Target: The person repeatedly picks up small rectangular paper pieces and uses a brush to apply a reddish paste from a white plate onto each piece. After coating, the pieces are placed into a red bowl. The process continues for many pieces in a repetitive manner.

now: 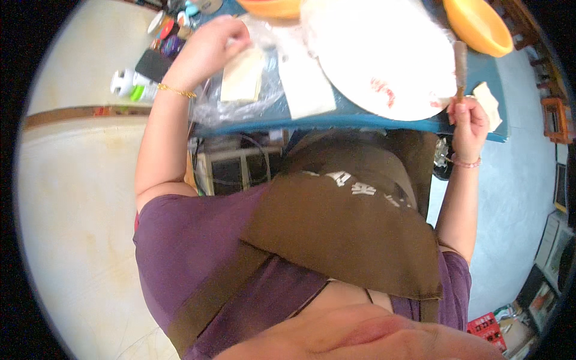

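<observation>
My right hand [470,123] grips a narrow brown stick-like tool [460,65], which points away from me over the right rim of a large white round plate [387,54]. Reddish smears [384,91] mark the plate's near side. Close to that hand lies a pale yellow sheet [487,104] with uneven edges. My left hand [222,38] is raised with curled fingers at the far left of the table; blur hides whether anything is between them. Below it a stack of pale yellow square sheets [242,78] rests on clear plastic film [211,105].
White paper [306,92] lies between the stack and the plate. Orange bowls [479,24] stand at the back. Small containers [168,31] and a white bottle with green [132,85] crowd the left. The blue tabletop's front edge [360,123] runs before my brown apron [342,234].
</observation>
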Demonstrator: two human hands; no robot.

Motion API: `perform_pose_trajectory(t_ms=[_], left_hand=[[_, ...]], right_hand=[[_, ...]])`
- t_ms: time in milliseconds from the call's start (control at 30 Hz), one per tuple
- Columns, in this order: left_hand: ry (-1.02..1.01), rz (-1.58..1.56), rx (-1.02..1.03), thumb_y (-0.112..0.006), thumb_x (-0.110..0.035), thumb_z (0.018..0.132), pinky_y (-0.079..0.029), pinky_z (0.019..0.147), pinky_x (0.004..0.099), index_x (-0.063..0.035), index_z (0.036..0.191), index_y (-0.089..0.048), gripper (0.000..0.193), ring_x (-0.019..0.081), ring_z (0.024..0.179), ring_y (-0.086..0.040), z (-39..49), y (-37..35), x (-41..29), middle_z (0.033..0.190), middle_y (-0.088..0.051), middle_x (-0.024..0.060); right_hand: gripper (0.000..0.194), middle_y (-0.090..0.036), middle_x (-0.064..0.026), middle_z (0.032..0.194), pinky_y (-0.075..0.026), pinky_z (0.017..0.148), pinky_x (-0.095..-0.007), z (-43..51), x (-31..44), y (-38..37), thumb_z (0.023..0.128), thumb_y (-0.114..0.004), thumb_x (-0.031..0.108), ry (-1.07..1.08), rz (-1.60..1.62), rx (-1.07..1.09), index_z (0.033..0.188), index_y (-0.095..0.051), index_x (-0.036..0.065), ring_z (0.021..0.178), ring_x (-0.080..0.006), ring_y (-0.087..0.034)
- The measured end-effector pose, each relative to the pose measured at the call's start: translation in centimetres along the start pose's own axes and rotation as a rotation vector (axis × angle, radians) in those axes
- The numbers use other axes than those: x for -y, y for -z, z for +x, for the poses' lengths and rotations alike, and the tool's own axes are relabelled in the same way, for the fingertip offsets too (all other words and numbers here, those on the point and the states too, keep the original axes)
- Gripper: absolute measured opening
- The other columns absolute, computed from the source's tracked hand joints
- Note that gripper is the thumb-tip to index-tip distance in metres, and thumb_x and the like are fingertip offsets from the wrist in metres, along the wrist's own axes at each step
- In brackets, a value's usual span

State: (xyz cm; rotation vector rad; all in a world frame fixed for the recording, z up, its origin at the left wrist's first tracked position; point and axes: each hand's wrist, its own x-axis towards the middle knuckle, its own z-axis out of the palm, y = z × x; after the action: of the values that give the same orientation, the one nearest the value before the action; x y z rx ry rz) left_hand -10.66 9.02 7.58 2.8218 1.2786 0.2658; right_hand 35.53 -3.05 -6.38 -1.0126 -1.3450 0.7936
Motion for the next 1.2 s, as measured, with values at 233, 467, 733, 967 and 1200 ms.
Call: perform_pose_trajectory(t_ms=[233, 467, 733, 967, 1200], left_hand=[[0.075, 0.088, -0.001, -0.069, -0.015, 0.083, -0.049, 0.083, 0.0413, -0.0042, 0.09, -0.062, 0.014, 0.0342, 0.09, -0.06, -7.1, -4.3, -3.8, 0.089, -0.061, 0.0145], [0.081, -0.002, -0.003, -0.066, -0.009, 0.083, -0.049, 0.082, 0.0423, -0.0023, 0.09, -0.062, 0.01, 0.0358, 0.09, -0.06, -7.2, -4.1, -3.1, 0.09, -0.062, 0.0155], [0.433, -0.643, -0.337, -0.06, -0.007, 0.093, -0.049, 0.083, 0.03, -0.0017, 0.102, -0.067, 0.012, 0.0188, 0.09, -0.064, -9.5, -6.6, 1.9, 0.102, -0.069, 0.0088], [0.471, -1.998, -0.732, -0.041, -0.02, 0.102, -0.03, 0.117, 0.0516, 0.0066, 0.138, -0.045, 0.045, 0.0344, 0.137, -0.045, -7.9, -3.7, -0.9, 0.145, -0.049, 0.0211], [-0.087, -2.64, -0.199, -0.032, -0.027, 0.102, -0.018, 0.119, 0.0616, 0.0044, 0.15, -0.03, 0.057, 0.0401, 0.145, -0.029, -9.5, -6.3, -3.6, 0.157, -0.032, 0.0218]], right_hand=[[0.017, -0.062, -0.0029, 0.079, -0.041, 0.06, -0.0214, 0.1, 0.1, -0.3, 0.099, -0.06, 0.014, -0.013, 0.015, -0.018, 0.095, -0.065, -0.001, 0.066, -0.0072, -0.05], [0.016, -0.063, -0.0002, 0.08, -0.043, 0.063, -0.021, -0.7, 2.5, -0.1, 0.098, -0.063, 0.015, -0.107, -0.174, -0.136, 0.094, -0.066, 0.0, 0.069, -0.007, -0.053], [0.015, -0.068, -0.0135, 0.075, -0.052, 0.061, -0.0381, -2.2, 12.8, -0.2, 0.09, -0.069, 0.02, -0.142, -1.246, 0.008, 0.084, -0.068, 0.006, 0.068, -0.0305, -0.067], [0.023, -0.063, -0.0124, 0.071, -0.052, 0.057, -0.0438, -3.1, 13.0, -2.5, 0.092, -0.062, 0.026, -0.052, -1.645, 0.106, 0.077, -0.058, 0.009, 0.065, -0.0343, -0.065], [0.019, -0.065, -0.0136, 0.072, -0.051, 0.06, -0.041, -4.1, 12.8, -5.8, 0.092, -0.065, 0.02, -0.11, -1.305, 0.127, 0.081, -0.065, 0.004, 0.066, -0.0319, -0.065]])
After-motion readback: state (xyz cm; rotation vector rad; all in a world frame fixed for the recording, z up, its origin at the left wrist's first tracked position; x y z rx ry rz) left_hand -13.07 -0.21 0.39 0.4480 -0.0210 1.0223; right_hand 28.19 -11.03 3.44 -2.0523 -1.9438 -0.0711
